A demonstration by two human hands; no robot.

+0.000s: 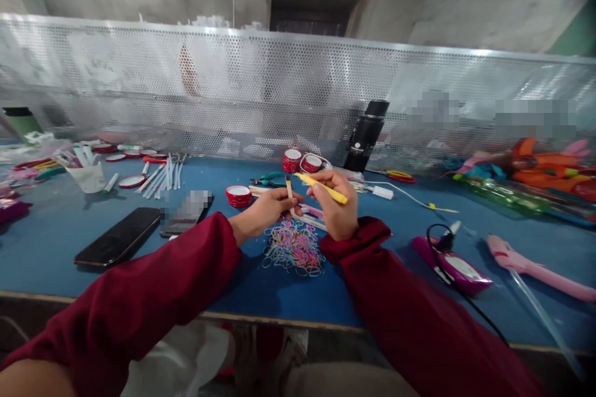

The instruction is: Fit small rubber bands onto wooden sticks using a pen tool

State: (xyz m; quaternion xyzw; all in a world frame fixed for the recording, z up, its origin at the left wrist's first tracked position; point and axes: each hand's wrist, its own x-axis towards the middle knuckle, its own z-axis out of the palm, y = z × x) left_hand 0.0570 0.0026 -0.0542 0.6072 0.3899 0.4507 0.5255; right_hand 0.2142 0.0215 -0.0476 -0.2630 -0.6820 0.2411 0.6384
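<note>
My left hand [267,209] is closed, pinching a thin pale wooden stick [289,191] upright. The stick's upper end looks dark. In my closed right hand [339,208] is a yellow marker [326,188], held like a pen with its tip pointing left, close to the stick's top. Whether tip and stick touch, I cannot tell. Below both hands lies a pile of small coloured rubber bands [294,248]. Just behind my left hand are a red-edged roll of tape [238,195] and green-handled pliers [274,178].
Two phones, one a black phone [118,237], lie left, with a white cup [87,177] of markers beyond. A black bottle [367,136] leans against the perforated metal screen [307,80]. At right are a purple device [451,267] with a cable and a pink glue gun [535,267].
</note>
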